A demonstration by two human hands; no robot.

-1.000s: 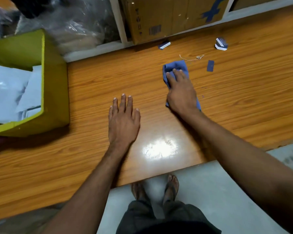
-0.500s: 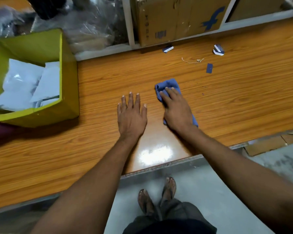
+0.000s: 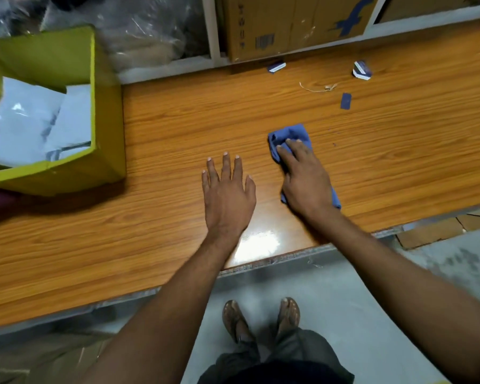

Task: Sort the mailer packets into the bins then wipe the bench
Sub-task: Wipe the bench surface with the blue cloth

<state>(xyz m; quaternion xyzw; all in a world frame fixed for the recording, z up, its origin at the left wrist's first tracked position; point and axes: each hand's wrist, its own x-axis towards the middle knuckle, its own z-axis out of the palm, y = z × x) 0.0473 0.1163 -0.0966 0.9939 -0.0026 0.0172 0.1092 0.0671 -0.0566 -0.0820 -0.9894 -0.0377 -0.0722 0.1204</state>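
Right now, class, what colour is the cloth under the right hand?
Blue: the cloth under the right hand, head view.

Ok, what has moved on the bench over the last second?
The right hand, pressing the blue cloth flat, has drawn it back from the paper scraps toward the near edge and closer to the left hand. Nothing was taken hold of or let go. The left hand stays flat on the bench, the mailer packets stay in the green bin, and the scraps lie where they were.

bare forearms, dark trousers (image 3: 277, 364), brown sandals (image 3: 234, 318).
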